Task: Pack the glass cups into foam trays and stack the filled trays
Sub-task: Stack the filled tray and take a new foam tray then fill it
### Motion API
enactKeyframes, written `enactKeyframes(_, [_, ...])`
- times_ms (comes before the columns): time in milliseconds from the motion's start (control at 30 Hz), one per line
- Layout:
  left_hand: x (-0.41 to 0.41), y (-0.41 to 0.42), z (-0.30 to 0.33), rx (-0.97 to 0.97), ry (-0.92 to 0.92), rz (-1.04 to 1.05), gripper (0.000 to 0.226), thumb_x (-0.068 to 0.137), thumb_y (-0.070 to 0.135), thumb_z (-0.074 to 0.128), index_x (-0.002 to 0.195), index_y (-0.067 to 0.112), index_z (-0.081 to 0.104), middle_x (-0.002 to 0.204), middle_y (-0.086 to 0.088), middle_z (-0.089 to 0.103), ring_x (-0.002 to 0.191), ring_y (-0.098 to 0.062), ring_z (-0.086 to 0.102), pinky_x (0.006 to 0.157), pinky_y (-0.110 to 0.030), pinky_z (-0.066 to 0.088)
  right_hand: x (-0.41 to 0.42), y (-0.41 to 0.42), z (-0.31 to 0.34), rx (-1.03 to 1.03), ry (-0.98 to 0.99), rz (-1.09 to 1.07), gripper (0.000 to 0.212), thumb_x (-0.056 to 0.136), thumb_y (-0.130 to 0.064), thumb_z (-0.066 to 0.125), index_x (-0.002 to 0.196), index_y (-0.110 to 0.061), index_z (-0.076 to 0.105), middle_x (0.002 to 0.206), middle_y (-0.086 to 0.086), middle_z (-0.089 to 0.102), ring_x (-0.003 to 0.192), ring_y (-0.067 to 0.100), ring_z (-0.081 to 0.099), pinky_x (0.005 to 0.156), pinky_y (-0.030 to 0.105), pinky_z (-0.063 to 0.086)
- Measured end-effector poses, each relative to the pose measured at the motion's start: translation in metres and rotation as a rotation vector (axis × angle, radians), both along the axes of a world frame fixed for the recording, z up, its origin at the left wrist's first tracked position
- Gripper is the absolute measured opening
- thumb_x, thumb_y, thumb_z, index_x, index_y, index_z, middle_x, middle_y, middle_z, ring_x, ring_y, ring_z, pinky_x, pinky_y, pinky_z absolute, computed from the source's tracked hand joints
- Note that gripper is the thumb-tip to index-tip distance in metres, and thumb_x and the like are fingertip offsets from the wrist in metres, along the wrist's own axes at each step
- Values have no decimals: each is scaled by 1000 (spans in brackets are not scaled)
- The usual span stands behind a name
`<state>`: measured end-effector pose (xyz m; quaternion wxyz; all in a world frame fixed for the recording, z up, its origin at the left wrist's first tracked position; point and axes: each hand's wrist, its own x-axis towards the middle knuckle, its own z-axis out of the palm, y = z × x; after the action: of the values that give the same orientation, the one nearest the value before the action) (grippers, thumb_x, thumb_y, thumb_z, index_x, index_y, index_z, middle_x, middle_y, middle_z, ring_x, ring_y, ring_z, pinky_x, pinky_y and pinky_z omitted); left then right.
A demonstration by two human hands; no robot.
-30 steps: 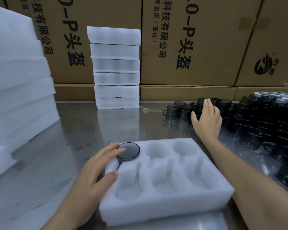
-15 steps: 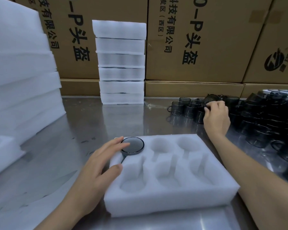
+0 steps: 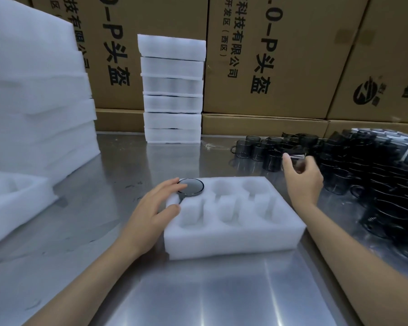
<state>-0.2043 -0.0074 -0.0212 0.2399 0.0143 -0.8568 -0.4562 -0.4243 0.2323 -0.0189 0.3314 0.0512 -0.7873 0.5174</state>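
1. The tabletop [image 3: 222,297] carried a stack [image 3: 172,90] of filled trays at its far edge and loose cups [image 3: 368,175] along its right edge.
2. The tray [image 3: 233,236] sat mid-tabletop, one cup [image 3: 190,186] seated in its far-left pocket, five empty.
3. The left hand [image 3: 156,208] lay flat-fingered on the tray's left end; best kept there as a brace.
4. The right hand [image 3: 302,175] pinched a blurred cup [image 3: 297,158]; it should go in upright, handle into the slot.

My left hand [image 3: 159,209] rests on the near-left corner of the foam tray [image 3: 233,234], fingertips touching the one cup [image 3: 190,187] seated there. My right hand [image 3: 302,175] grips a blurred dark cup [image 3: 295,158] beside the cup pile [image 3: 372,175] on the counter [image 3: 210,290].
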Motion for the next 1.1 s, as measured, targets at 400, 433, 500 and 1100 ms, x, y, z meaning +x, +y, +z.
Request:
enactKeyframes(400, [2,1,0,10,1,3,52,73,28,45,124,26,58,138,17,43,125,4,37,105,-21,28,75,-19,65,564,239,462,4,85,-10,67,88,-9,69,88,0,67,87,18,57,87,27,42])
enactKeyframes(433, [2,1,0,11,3,1,51,73,28,45,123,28,58,138,17,43,125,5,37,103,-19,28,78,-24,65,716,303,472,5,84,-9,67,89,-8,69,91,0,67,93,22,57,98,31,38])
enactKeyframes(500, [2,0,-1,11,7,-3,50,73,28,45,122,29,58,137,18,43,124,6,37,101,-16,28,85,-32,62,996,300,474,11,89,-16,63,97,-12,68,104,-3,66,113,24,51,109,35,29])
enactKeyframes(1100, [1,1,-1,-7,6,2,53,73,28,44,124,27,58,137,18,42,125,6,35,104,-19,27,112,-52,42,863,110,520,18,96,-29,50,87,-15,56,85,0,59,98,21,49,71,26,24])
